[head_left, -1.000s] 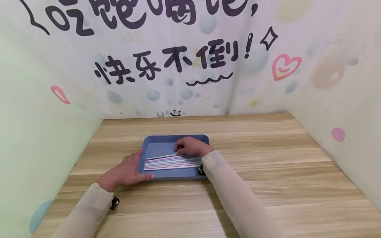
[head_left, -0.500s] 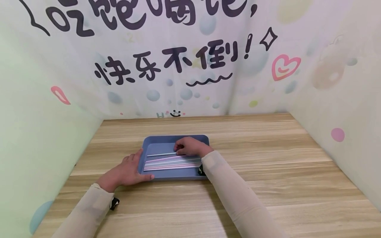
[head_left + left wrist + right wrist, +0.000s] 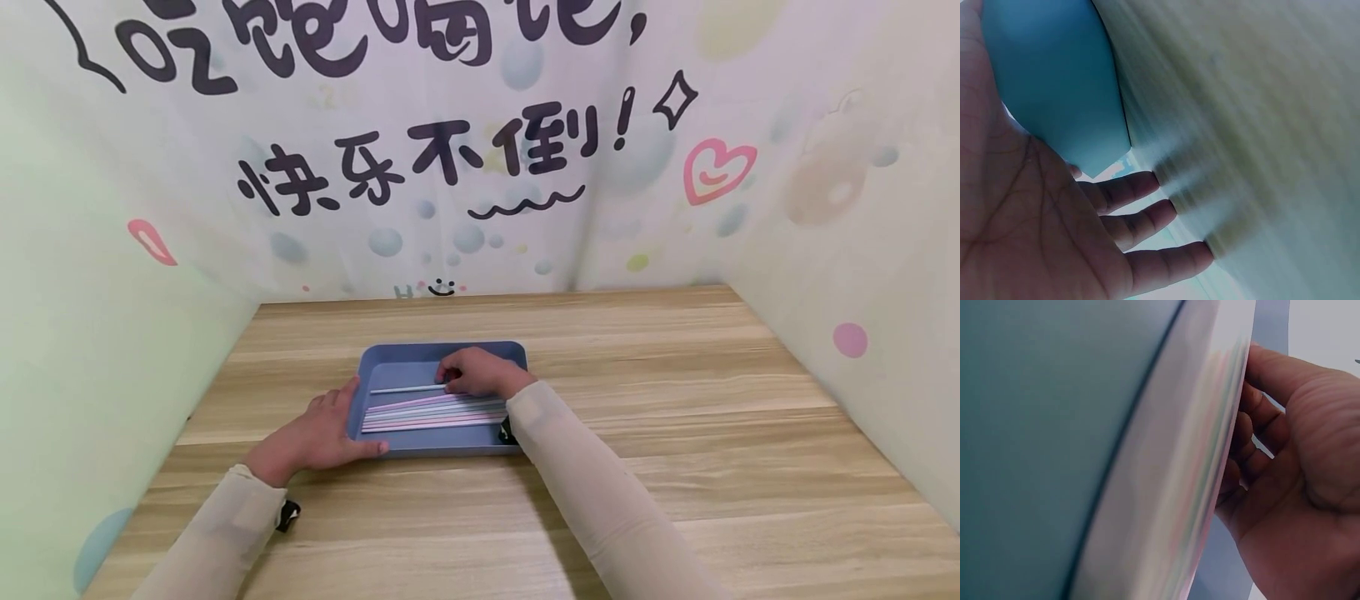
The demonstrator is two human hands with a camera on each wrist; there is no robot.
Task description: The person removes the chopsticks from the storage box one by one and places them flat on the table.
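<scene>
A shallow blue-grey tray (image 3: pixel 442 451) holds a row of thin pastel straws (image 3: pixel 435 414), lying side by side across it. One pale straw (image 3: pixel 407 389) lies apart, behind the row, and its right part runs under the right hand. My right hand (image 3: pixel 480 372) is over the back right of the tray, fingers curled and thumb tip pinching that pale straw. At the tray's left end rests my left hand (image 3: pixel 322 429), thumb along the front rim and fingers extended against the outer side. In the left wrist view, the left hand's fingers (image 3: pixel 1169 269) are spread beside the tray wall.
The tray stands on a wood-grain table (image 3: pixel 675 400), which extends to both sides and in front of it. Behind the table hangs a printed white cloth (image 3: pixel 420 233) with dark lettering, and pale side walls (image 3: pixel 847 250) close in at left and right.
The pale straw has shifted toward the back of the tray, away from the row, under my right hand. My left hand has stayed at the tray's left end.
</scene>
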